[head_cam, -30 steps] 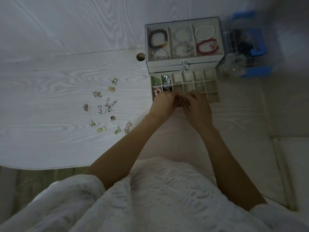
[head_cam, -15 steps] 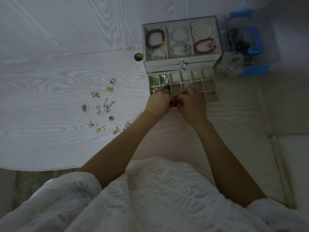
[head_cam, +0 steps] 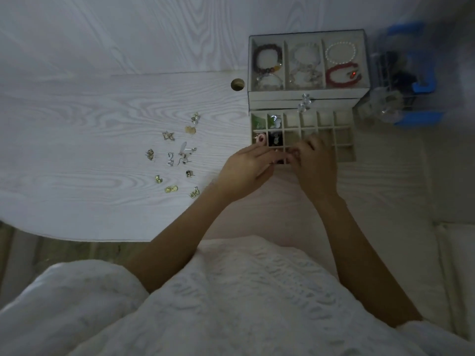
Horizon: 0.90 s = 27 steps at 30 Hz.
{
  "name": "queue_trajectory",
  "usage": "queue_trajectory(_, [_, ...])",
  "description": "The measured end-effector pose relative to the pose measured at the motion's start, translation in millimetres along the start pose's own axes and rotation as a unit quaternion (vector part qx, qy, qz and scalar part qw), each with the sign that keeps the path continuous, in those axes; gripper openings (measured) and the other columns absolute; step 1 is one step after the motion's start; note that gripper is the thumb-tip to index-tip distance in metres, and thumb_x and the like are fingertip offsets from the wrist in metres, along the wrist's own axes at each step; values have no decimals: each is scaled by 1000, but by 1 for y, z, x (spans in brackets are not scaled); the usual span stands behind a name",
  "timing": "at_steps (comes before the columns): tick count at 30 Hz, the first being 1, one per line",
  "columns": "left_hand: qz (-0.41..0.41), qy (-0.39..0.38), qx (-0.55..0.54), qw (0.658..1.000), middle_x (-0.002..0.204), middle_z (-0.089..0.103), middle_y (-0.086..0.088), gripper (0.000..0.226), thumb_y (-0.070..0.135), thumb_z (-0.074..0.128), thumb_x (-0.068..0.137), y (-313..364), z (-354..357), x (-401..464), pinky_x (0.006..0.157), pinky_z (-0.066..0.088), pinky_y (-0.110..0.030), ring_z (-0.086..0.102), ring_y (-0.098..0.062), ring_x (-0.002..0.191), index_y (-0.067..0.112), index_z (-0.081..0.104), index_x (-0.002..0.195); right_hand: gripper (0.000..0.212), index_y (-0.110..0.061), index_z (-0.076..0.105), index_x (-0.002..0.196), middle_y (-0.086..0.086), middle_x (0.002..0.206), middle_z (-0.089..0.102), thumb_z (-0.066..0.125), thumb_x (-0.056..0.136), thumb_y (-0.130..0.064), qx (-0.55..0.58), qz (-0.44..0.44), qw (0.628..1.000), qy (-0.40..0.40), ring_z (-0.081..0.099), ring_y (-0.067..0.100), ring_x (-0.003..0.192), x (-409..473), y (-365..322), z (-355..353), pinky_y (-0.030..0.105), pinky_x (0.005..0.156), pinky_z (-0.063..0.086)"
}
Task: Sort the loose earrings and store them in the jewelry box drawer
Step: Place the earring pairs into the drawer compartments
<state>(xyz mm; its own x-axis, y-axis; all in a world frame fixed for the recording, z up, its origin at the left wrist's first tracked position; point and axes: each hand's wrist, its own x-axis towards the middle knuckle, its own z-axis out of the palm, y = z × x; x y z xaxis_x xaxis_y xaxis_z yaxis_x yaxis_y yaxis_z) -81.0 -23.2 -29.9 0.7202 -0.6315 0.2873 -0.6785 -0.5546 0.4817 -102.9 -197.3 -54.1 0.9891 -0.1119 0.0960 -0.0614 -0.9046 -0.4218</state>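
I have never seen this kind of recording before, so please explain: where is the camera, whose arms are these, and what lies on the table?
No machine is here. The camera sits on a person's head and looks down, so the arms are that person's own. The left hand and right hand meet over the front row of the open drawer, a grid of small cells pulled out of the jewelry box. Their fingers are curled close together, as if working a small piece, but it is too small and dim to see. A few left cells are already filled. The box's top tray holds bracelets. Loose earrings lie scattered on the white table, to the left of the hands.
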Motion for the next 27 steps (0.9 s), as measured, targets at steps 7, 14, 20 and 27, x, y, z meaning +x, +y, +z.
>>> queue_trajectory(7, [-212, 49, 40, 975, 89, 71, 2, 20, 21, 54, 88, -24, -29, -83, 66, 50, -28, 63, -21, 81, 19, 66, 104, 13, -7, 65, 91, 9, 90, 63, 56, 84, -11, 91, -167, 979, -72, 56, 28, 87, -23, -64, 20, 31, 77, 40])
queue_trajectory(14, [-433, 58, 33, 899, 101, 68, -8, 35, 10, 65, 78, -38, -27, -150, 74, 50, -36, 61, -29, 91, 14, 62, 113, 41, -13, 54, 124, 9, 121, 51, 60, 85, -6, 56, -186, 950, -246, 45, 27, 112, -27, -107, 55, 36, 83, 47])
queue_trajectory(20, [-424, 53, 28, 903, 96, 66, -14, 35, 7, 65, 73, -31, -13, -151, 74, 48, -38, 58, -34, 87, 10, 64, 108, 42, -14, 57, 122, 11, 119, 52, 63, 82, -7, 65, -207, 940, -263, 43, 29, 109, -21, -122, 69, 36, 89, 44])
queue_trajectory(27, [-408, 75, 55, 908, 99, 61, -12, 33, 13, 69, 74, -34, -18, -143, 67, 49, -36, 56, -32, 94, 14, 64, 106, 32, -8, 60, 112, 12, 112, 55, 57, 82, 1, 61, -232, 935, -261, 45, 31, 103, -25, -127, 74, 41, 82, 47])
